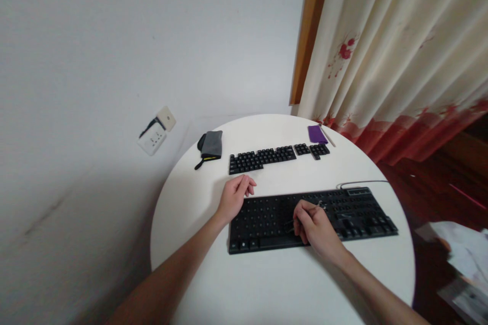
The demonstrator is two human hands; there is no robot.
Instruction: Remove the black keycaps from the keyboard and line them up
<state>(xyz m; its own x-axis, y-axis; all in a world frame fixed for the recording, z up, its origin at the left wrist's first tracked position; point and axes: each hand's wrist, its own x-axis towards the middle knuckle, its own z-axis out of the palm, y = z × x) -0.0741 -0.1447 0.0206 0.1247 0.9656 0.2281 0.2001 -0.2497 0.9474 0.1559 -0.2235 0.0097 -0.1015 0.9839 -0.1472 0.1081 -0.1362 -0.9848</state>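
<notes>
A black keyboard [274, 244] lies on the white round table, with many of its keycaps off and bare key posts showing on the left part. My right hand [314, 226] is closed over the middle of it, gripping a thin wire keycap puller [322, 204] whose ends stick out on both sides of the fingers. At the keyboard's upper left corner rests my left hand [237, 194], loosely bent, fingers slightly apart and nothing in them. Beyond both hands, black keycaps [263, 158] are laid out in rows matching a keyboard layout.
A grey pouch [212, 144] lies at the table's far left. At the far right are a purple cloth [317, 134] and a thin pale stick [328, 136]. The keyboard's cable [362, 182] runs off the right edge. Wall and curtain [354, 61] stand behind the table [229, 289].
</notes>
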